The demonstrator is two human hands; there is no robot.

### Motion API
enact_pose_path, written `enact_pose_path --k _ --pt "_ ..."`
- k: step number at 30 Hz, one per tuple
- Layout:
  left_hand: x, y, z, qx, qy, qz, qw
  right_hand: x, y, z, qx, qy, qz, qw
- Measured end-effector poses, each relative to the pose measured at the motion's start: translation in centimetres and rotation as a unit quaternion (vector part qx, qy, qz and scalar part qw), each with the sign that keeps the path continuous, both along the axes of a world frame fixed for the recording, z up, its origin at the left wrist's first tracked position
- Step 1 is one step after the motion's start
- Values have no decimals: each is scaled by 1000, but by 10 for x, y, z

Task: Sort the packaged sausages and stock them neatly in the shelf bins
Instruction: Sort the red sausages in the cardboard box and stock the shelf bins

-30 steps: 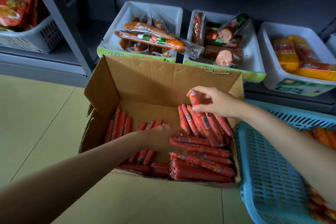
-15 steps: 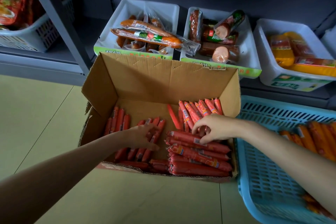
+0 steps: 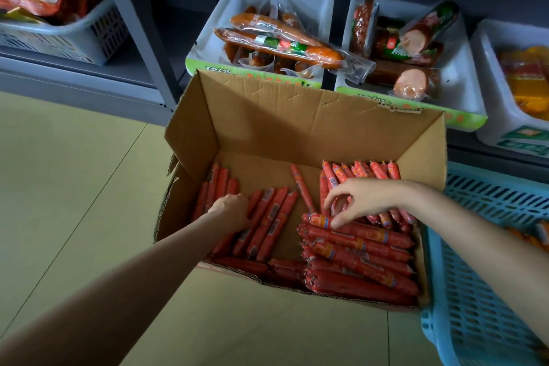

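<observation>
An open cardboard box (image 3: 297, 122) on the floor holds red packaged sausages in groups: thin ones (image 3: 273, 217) at the left, short ones (image 3: 359, 169) at the back right, thick ones (image 3: 356, 261) at the front right. One thin sausage (image 3: 301, 187) lies alone in the middle. My left hand (image 3: 230, 208) is down in the left group, fingers curled over the thin sausages. My right hand (image 3: 365, 199) arches over the short sausages, thumb and fingers closing round one of them.
Behind the box, low on the shelf, stand a white bin (image 3: 237, 9) of long vacuum-packed sausages, a second bin (image 3: 463, 68) of thick cut sausages and a third (image 3: 487, 74) with yellow packs. A blue basket (image 3: 475, 276) sits right of the box, a grey basket (image 3: 74, 36) far left.
My right hand brought a short sausage down from above the box into the back-right group and now works among the short ones. My left hand slid leftward onto the far-left thin sausages.
</observation>
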State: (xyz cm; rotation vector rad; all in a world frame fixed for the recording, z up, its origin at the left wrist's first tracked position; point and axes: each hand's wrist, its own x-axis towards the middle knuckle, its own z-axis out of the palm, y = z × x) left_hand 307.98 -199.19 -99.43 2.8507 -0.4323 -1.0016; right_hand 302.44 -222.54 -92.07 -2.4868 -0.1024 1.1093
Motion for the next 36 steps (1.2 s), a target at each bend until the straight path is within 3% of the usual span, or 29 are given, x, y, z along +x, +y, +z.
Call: enact_pose_path --k 5,10,16,20,23,31,33,36 --pt "9 3 1 -38 38 56 997 22 16 -9 52 -84 -97 990" --pt "19 9 1 -154 66 114 979 36 50 -38 -1 -108 -21 994" --pt "8 7 2 -50 33 24 998 45 67 -68 -50 -100 91 989" --pt "-7 -4 -3 -1 27 -31 999 42 62 -75 -107 -140 155 972" --pt "-11 -9 -9 16 20 -21 999 41 57 -78 -134 -171 201 955" --pt "-2 6 -11 -102 31 67 992 49 49 -76 -110 -235 186 948" --pt "2 10 -7 -130 -2 66 989 55 50 -75 -109 -258 162 946" --pt "13 20 -2 -76 -133 66 986 63 62 -75 -113 -264 145 947"
